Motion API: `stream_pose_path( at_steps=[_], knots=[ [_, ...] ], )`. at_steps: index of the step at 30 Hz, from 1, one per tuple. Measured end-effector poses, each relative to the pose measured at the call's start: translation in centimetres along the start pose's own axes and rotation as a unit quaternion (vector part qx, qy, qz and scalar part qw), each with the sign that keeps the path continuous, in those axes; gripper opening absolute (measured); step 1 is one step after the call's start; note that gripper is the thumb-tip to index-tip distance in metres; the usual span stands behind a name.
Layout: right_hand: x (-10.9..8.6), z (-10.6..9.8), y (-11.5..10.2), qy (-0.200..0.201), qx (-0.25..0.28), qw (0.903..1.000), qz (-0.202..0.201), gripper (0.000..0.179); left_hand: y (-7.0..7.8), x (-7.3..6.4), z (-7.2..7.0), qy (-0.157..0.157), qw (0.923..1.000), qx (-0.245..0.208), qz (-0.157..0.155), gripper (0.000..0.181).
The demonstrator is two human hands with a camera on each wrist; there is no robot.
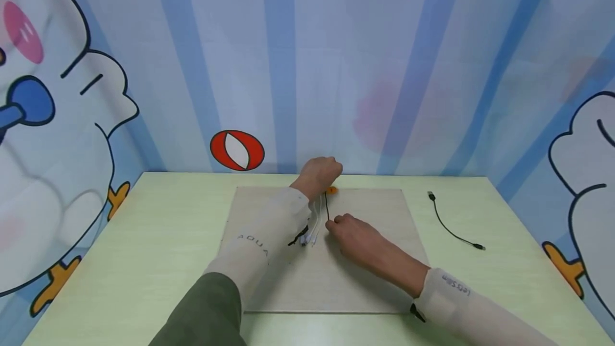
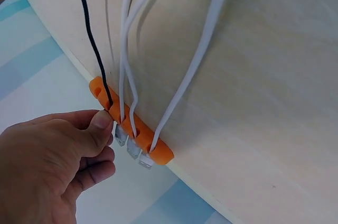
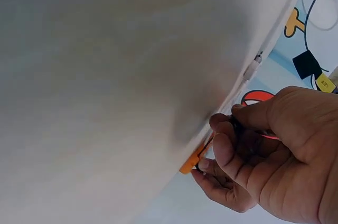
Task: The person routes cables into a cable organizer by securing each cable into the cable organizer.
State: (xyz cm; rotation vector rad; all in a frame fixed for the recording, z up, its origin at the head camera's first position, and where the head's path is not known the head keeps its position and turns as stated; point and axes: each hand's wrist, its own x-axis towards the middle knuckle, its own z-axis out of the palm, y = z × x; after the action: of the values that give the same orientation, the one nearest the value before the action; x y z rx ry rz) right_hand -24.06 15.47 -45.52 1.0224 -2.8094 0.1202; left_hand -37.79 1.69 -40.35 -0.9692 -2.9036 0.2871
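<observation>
An orange cable holder [image 2: 117,112] sits along the far edge of a pale board [image 1: 365,282]. Several white cables [image 2: 190,76] run through its slots, plugs poking out past the edge. A black cable [image 2: 90,28] lies in a slot beside them. My left hand [image 1: 317,175] pinches the black cable's end with thumb and forefinger, right at the holder's outer side; the end itself is hidden by the fingers. Nearer to me, my right hand [image 1: 357,239] grips the other end of this cable between thumb and curled fingers, above the board, with the cable running between both hands.
A second short black USB cable [image 1: 447,226] lies on the table [image 1: 480,292] right of the board. White connectors [image 1: 307,239] rest on the board by my left sleeve. A patterned blue-and-white backdrop [image 1: 326,68] rises behind the table's far edge.
</observation>
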Motion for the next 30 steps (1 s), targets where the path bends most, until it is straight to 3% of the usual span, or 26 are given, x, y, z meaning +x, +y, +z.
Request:
stream_pose_path(
  at_steps=[2,5,7,13,20,30],
  knots=[
    [0.1,-2.4,-1.4,-0.025,0.000,0.9996,0.016,0.014,0.0,0.2,0.1,0.003,1.0000,0.001,-0.001,0.018],
    [0.3,-3.6,-2.0,-0.047,-0.012,0.9985,0.025,0.013,0.1,0.4,0.3,0.018,0.9998,0.010,0.000,0.021],
    [0.3,-3.5,-1.9,-0.041,-0.009,0.9988,0.024,0.013,0.2,0.4,0.4,0.032,0.9993,0.016,0.003,0.021],
    [0.3,-1.0,0.2,0.014,-0.017,0.9997,-0.011,0.017,0.5,0.4,0.3,0.037,0.9988,0.029,0.011,0.019],
    [1.3,6.3,5.4,0.023,-0.029,0.9990,-0.025,0.023,0.8,0.8,-0.3,0.012,0.9990,0.040,0.015,0.019],
    [1.1,3.9,3.6,0.014,0.007,0.9992,-0.037,0.025,0.3,1.5,0.1,-0.036,0.9975,0.061,0.009,0.019]
  ],
)
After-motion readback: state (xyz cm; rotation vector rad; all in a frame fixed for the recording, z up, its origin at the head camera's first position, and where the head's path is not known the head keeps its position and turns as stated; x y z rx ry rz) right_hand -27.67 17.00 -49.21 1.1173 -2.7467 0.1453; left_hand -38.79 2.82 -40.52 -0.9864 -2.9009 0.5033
